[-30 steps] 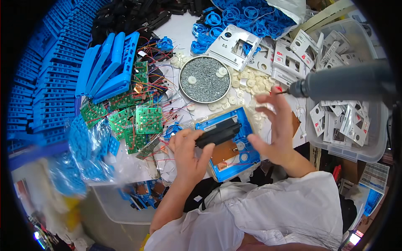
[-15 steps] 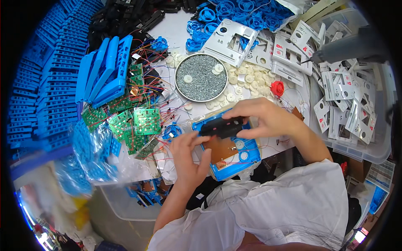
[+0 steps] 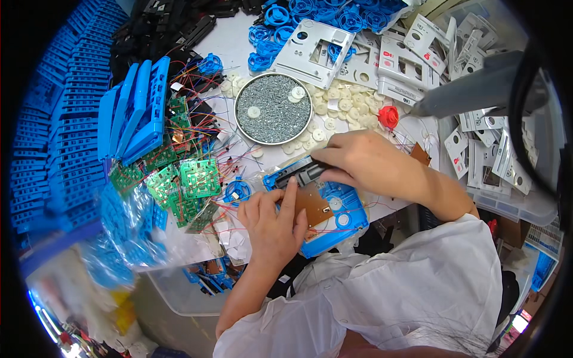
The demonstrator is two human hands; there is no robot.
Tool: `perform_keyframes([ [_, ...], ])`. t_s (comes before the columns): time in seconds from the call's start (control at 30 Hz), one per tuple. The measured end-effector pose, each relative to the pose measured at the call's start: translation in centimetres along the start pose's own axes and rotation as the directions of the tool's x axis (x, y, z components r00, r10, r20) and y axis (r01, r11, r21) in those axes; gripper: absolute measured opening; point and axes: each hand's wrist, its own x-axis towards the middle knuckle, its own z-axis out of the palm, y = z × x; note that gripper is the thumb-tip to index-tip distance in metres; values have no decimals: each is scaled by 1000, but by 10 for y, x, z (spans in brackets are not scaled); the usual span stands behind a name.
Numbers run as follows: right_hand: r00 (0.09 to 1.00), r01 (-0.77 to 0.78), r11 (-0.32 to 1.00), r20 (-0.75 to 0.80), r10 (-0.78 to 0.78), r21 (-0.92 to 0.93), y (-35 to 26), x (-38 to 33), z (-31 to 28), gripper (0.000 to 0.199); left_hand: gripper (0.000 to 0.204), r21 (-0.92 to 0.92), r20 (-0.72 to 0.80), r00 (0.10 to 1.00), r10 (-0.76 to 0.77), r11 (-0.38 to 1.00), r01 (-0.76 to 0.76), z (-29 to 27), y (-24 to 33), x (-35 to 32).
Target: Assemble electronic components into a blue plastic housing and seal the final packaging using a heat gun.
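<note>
In front of me a blue plastic housing (image 3: 356,209) lies on the table, with a brown circuit board (image 3: 313,207) and a white disc (image 3: 335,204) inside it. A long black plastic part (image 3: 307,172) sits across the housing's far left end. My right hand (image 3: 369,162) grips its right end between thumb and fingers. From the near left, my left hand (image 3: 270,224) stretches its index finger onto the black part. Its other fingers are apart beside the housing's left edge, and its thumb reaches over the brown board.
Beyond the housing stands a round tray of screws (image 3: 273,143) beside white discs (image 3: 352,104) and a red piece (image 3: 388,117). Green circuit boards (image 3: 200,178) with wires and blue housings (image 3: 143,113) lie left. A grey powered screwdriver (image 3: 471,89) hangs at right near white panels (image 3: 477,149).
The black part has come down onto the far left end of the housing. My right hand has moved slightly left with it, and my left index finger now touches it. The view has shifted a little.
</note>
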Motion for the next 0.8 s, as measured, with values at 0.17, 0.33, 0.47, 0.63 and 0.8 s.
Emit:
perform_keyframes([
  [0.17,980,132,973,-124,-157,-191,0,-10,10,37,65,9,-16,1000,14,1000,-14,3,-1,-2],
  [0.33,971,86,984,-208,-118,-157,-2,-17,27,40,66,16,-31,1000,4,1000,-4,7,-1,-4],
  [0.47,957,26,988,-280,-68,-149,8,-23,51,39,61,-20,41,999,-27,999,28,4,0,-8],
  [0.63,970,82,996,-234,-69,44,15,-3,29,33,60,-91,-91,984,-153,985,145,-4,-8,-9],
  [0.8,958,62,990,-287,-23,127,16,-12,38,32,52,-61,-10,997,-74,995,73,-23,-30,9],
])
